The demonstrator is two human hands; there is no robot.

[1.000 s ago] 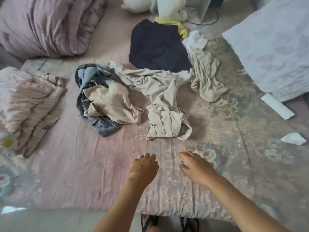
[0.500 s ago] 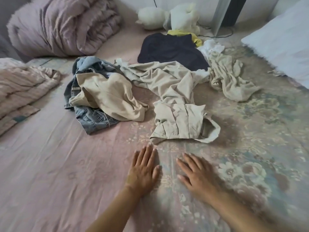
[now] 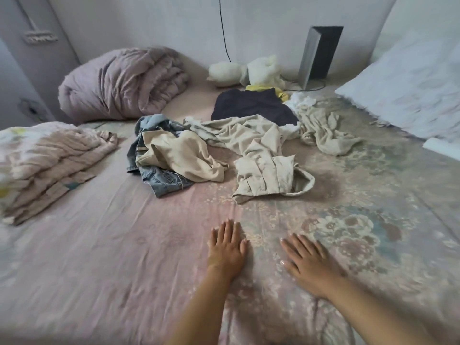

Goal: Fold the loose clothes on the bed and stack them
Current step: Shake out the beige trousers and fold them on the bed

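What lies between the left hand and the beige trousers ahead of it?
Nothing but bare floral bedsheet. In the head view the left hand lies flat on the sheet, and the beige trousers have their near edge just beyond its fingertips, not touching.

Yellow garment mostly hidden

Soft, dim daylight is washing over the scene, leaving the colours muted and greyish. The left hand and right hand are casting only faint shadows on the bedsheet. Motion blur is smearing the forearms nearest the camera. Wide-angle distortion is bending the wall far beyond the hands.
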